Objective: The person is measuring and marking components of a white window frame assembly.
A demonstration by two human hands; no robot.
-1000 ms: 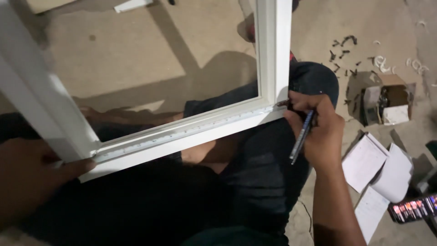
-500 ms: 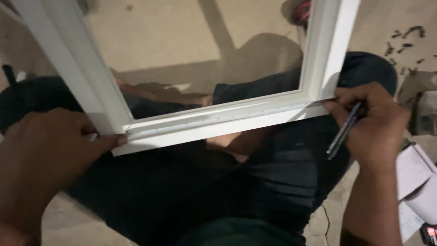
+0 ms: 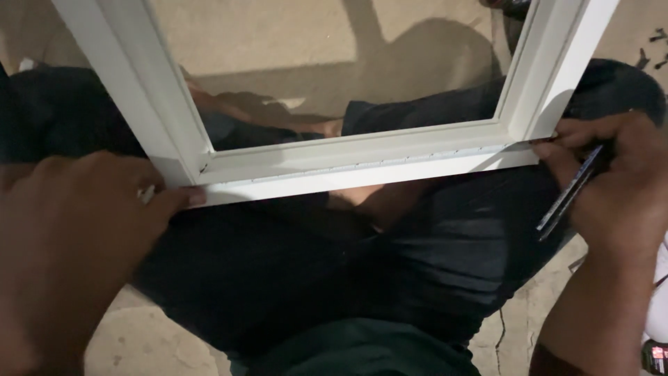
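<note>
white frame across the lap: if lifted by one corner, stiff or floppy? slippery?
Probably stiff: the white rectangular moulded frame keeps straight rails and a tight mitred corner while spanning both knees. Possibly a bit slick, since its painted face looks smooth; the left hand and the right hand, with a dark pen, pinch its ends. Likely light for its size, being open in the middle.

**Dim scene, hard shadows, soft focus up close**

Light is low and warm. The white frame (image 3: 362,163) is the brightest surface, just beyond the left hand (image 3: 76,237), which is large, dark and blurred. A hard-edged shadow falls on the floor (image 3: 278,42) above both hands. The right hand (image 3: 612,188) is slightly soft.
</note>
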